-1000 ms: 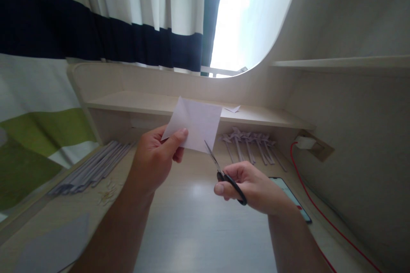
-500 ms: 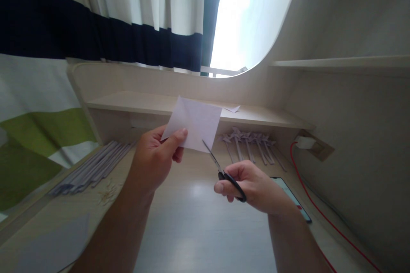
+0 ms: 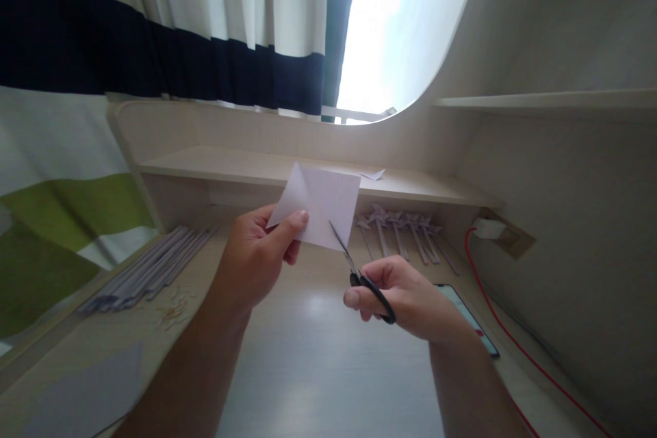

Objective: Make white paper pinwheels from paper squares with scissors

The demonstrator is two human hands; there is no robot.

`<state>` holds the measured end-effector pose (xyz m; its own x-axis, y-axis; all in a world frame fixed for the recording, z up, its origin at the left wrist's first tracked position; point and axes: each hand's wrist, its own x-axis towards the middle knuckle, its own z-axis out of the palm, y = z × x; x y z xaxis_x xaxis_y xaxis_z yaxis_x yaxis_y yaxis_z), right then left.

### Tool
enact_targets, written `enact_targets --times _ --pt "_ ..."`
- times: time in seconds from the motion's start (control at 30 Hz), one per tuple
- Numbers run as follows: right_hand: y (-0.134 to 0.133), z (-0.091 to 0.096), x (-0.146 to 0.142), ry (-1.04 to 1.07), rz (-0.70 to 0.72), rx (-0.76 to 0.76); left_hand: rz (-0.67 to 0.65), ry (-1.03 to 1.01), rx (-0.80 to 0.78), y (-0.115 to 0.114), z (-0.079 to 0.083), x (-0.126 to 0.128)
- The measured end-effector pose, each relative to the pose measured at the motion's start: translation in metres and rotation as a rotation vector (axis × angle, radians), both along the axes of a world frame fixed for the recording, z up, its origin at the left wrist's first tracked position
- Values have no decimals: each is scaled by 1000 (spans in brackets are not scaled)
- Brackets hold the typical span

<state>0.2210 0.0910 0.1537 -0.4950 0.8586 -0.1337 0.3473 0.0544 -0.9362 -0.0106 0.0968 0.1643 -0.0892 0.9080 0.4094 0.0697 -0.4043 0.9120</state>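
Your paper (image 3: pixel 331 195): white, four-cornered, faint creases, one running down from the top left corner. Held up off the table, tilted, its lower left pinched under your left thumb. Your scissors (image 3: pixel 355 279): black handles, slim metal blades, in your right hand (image 3: pixel 397 293). Blades point up and left, tip overlapping the paper's lower right area. Can't tell if they're cutting or just in front.

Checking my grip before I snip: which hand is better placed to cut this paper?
Probably the right hand: it holds the scissors, which overlap the lower right of the paper in this view. The left hand pinches its lower left, so seems better for steadying.
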Motion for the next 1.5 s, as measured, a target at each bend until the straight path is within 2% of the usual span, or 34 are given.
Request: enact_targets --times 0.63,1.5 --pt "1 -2 1 26 1 -4 -31 84 -35 -4 2 7" --pt "0 1 -1 -16 -79 33 -19 66 -34 -1 1 6"
